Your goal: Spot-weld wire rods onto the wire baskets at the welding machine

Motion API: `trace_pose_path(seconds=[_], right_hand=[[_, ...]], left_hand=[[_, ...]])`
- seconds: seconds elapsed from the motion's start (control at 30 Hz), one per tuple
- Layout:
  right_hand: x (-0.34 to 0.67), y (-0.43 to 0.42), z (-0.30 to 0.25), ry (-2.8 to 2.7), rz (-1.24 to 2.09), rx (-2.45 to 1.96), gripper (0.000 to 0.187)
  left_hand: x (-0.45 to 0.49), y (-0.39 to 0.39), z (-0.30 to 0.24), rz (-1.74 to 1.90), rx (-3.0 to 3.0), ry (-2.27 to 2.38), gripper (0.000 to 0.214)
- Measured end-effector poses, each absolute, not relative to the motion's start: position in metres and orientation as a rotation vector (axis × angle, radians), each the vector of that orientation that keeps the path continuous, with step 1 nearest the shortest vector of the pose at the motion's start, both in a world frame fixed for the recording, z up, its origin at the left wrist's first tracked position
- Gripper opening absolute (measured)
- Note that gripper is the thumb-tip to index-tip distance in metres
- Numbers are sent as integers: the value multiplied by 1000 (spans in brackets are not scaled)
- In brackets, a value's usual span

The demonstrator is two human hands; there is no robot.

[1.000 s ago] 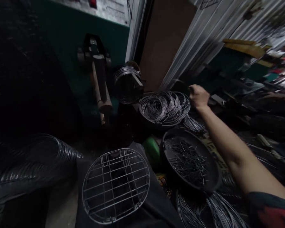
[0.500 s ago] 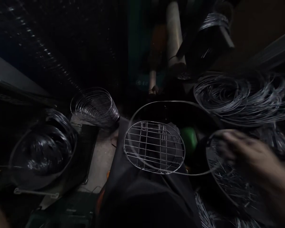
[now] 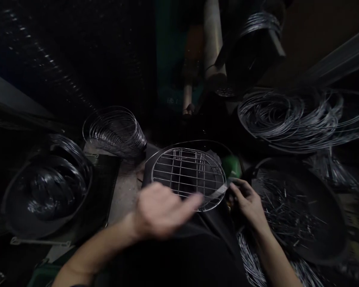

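Note:
A round wire rack (image 3: 188, 174) with parallel bars lies over dark cloth in front of me. Behind it arcs a larger wire ring (image 3: 194, 141), partly hidden by the rack. My right hand (image 3: 249, 203) is closed at the rack's right edge, its thumb and fingers pinching what looks like the ring, where a pale streak blurs. My left hand (image 3: 164, 209) hangs over the rack's near left side, smeared by motion. Its thumb points right; the other fingers are hidden or blurred, so their grip does not show.
A basin of short wire pieces (image 3: 290, 215) stands at right, below a pile of wire rings (image 3: 299, 119). At left sit a coil of wire rings (image 3: 115, 129) and a basin of shiny rings (image 3: 49, 191). A green object (image 3: 231, 165) is beyond my right hand.
My right hand has moved left and down to the rack's right edge, and the large ring has shifted left behind the rack. My left hand has come in from the lower left.

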State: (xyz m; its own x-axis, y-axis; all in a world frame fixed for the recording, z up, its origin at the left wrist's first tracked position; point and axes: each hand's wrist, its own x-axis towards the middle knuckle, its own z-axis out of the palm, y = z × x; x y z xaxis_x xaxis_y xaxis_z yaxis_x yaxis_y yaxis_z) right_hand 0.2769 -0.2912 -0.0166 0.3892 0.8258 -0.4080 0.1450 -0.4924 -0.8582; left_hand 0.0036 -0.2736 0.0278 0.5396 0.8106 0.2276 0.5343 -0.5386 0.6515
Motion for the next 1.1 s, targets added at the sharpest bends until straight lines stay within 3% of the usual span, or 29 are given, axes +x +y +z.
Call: trace_pose_path(seconds=[0.1, 0.2, 0.33, 0.47, 0.6, 0.8, 0.93, 1.1], right_hand=[[282, -293, -25, -805, 1146, -1894, 46], [285, -296, -33, -757, 1218, -1876, 51], [285, -295, -44, -725, 1300, -1846, 60], [284, -290, -57, -731, 1268, -1878, 60], [283, -287, -68, -866, 1137, -1862, 54], [280, -285, -74, -924, 1095, -1851, 54], [277, -282, -76, -837, 1095, -1855, 62], [279, -281, -76, -892, 1086, -1899, 55]], left_hand=[[63, -284, 8, 615, 2622, 673, 27], [95, -298, -7, 416, 2660, 715, 27], [63, -301, 8, 620, 2434, 711, 39], [-9, -274, 8, 933, 2009, 1116, 22], [-58, -249, -51, 1004, 1421, 1749, 34], [-55, -249, -111, 763, 1174, 1590, 59], [-50, -241, -108, 815, 1163, 1633, 58], [-55, -230, -107, 803, 1266, 1569, 57]])
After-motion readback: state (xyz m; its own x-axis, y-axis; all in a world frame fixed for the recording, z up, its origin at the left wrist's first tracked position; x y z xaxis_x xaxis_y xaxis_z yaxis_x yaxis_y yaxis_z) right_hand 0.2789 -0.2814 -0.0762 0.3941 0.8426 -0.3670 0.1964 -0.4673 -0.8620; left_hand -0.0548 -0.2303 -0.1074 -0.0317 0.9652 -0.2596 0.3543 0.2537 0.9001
